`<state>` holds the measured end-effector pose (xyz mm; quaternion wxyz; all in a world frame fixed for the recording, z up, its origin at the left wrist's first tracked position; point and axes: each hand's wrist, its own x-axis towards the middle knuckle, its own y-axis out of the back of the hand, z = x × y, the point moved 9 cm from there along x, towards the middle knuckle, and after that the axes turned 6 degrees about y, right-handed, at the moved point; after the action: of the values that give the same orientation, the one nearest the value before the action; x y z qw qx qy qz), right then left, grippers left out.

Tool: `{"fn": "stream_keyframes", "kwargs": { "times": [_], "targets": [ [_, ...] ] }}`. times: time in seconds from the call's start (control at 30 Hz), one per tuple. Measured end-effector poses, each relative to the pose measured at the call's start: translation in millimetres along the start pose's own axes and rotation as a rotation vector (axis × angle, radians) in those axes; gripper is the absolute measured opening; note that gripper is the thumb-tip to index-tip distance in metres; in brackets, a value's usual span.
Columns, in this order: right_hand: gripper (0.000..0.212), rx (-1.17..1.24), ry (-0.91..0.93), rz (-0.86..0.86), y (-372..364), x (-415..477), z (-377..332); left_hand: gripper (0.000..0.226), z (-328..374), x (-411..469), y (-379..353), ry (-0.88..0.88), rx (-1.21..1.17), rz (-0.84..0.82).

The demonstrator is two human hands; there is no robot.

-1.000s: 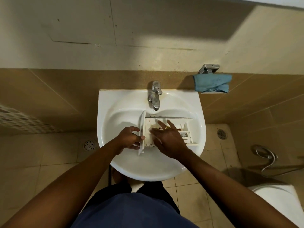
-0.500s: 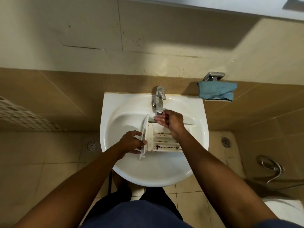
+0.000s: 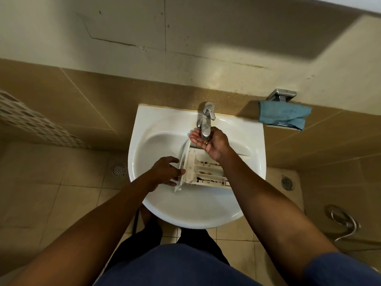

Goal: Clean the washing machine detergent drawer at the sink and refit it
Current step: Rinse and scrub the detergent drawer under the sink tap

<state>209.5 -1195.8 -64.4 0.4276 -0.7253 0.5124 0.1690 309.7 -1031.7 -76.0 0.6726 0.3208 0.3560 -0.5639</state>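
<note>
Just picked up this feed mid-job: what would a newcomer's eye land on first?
The white detergent drawer lies in the sink, its near compartments streaked with dark residue, and the left hand grips its front panel. Above it, the right hand is cupped palm-up under the tap spout. A blue cloth hangs on the wall holder to the right.

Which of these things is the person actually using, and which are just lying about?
In use: white plastic detergent drawer, stained dark; white ceramic sink; chrome tap; left hand holding the drawer; right hand cupped under the tap.
Lying about: blue folded cloth; round floor drain; coiled chrome hose.
</note>
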Motion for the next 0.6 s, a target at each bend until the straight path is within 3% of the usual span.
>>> {"fn": "stream_keyframes", "kwargs": {
  "times": [0.4,0.6],
  "targets": [
    [0.048,0.013,-0.025,-0.041,-4,-4,-5,0.065,2,-4,-1,0.003,0.007,0.006],
    [0.041,-0.455,0.050,0.084,18,-17,-8,0.065,0,-4,0,-0.001,-0.016,0.012]
  ]
}}
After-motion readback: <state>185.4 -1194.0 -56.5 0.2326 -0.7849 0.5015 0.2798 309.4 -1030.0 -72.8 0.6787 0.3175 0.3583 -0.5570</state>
